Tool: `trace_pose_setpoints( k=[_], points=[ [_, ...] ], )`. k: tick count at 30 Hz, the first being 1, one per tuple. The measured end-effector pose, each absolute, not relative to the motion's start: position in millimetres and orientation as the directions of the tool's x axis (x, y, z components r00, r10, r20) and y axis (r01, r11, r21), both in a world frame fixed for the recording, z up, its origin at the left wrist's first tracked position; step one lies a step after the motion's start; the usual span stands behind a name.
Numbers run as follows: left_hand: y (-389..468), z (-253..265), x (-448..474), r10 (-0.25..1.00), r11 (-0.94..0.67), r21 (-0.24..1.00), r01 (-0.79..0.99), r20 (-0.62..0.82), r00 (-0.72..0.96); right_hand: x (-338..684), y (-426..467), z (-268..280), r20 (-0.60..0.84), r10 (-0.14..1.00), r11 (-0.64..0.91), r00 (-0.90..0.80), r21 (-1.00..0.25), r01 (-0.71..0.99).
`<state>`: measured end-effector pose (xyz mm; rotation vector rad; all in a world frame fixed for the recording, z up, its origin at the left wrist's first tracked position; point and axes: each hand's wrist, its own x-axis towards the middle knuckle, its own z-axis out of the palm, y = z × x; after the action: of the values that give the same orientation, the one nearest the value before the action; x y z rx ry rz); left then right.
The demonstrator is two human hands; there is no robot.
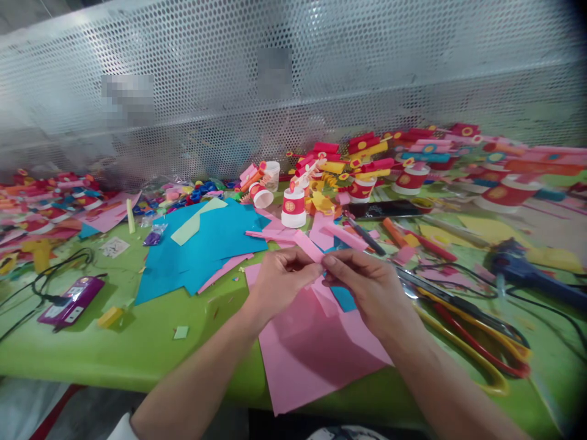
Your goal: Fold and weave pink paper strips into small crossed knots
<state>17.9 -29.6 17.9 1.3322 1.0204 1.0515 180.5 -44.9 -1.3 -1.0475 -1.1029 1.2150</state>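
Good low room left of the pink sheet here, green desk with a pale green scrap and a yellow block to dodge! Right of the sheet it's jammed: scissors, then the blue glue gun. Over the sheet's far end the left hand, right hand and a pink strip fill the gap, and red-banded cups stand in the way beyond it.
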Motion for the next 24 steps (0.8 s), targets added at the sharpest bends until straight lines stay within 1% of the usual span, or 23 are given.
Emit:
trace_pose_setpoints(
  k=[3, 7, 9, 11, 13, 15, 20, 24],
  points=[
    [-30.7, 20.5, 17.6, 0.959, 0.005, 0.997, -0.074, 0.016, 0.282, 180.6, -45.7, -1.8, 0.098, 0.992, 0.109, 0.081, -0.983, -0.148],
    [-31.2, 21.6, 16.7, 0.937, 0.111, 0.975, -0.194, -0.038, 0.346, 180.1, -46.4, -0.8, 0.1, 0.986, 0.117, 0.132, -0.985, -0.123],
    [-30.4, 20.2, 16.1, 0.939, 0.097, 0.981, -0.167, -0.035, 0.341, 180.0, -46.4, -0.3, 0.112, 0.984, 0.122, 0.14, -0.99, -0.065],
    [-29.4, 18.0, 15.5, 0.945, 0.031, 0.994, -0.102, 0.004, 0.326, 180.2, -46.5, -0.2, 0.14, 0.981, 0.142, 0.132, -0.99, -0.01],
    [-28.3, 15.9, 15.0, 0.941, -0.02, 0.998, -0.066, 0.042, 0.337, 180.8, -46.7, -0.6, 0.169, 0.979, 0.167, 0.114, -0.986, 0.024],
    [-27.4, 14.5, 14.6, 0.935, -0.037, 0.997, -0.063, 0.057, 0.35, 181.4, -46.9, -1.1, 0.178, 0.979, 0.175, 0.102, -0.984, 0.037],
    [-26.6, 14.9, 13.6, 0.94, -0.031, 0.997, -0.069, 0.052, 0.338, 180.0, -46.7, -1.2, 0.16, 0.984, 0.161, 0.081, -0.987, -0.003],
    [-26.3, 17.1, 12.3, 0.956, 0.015, 0.994, -0.107, 0.017, 0.293, 176.8, -46.3, -0.1, 0.073, 0.996, 0.079, 0.043, -0.984, -0.162]
  ],
)
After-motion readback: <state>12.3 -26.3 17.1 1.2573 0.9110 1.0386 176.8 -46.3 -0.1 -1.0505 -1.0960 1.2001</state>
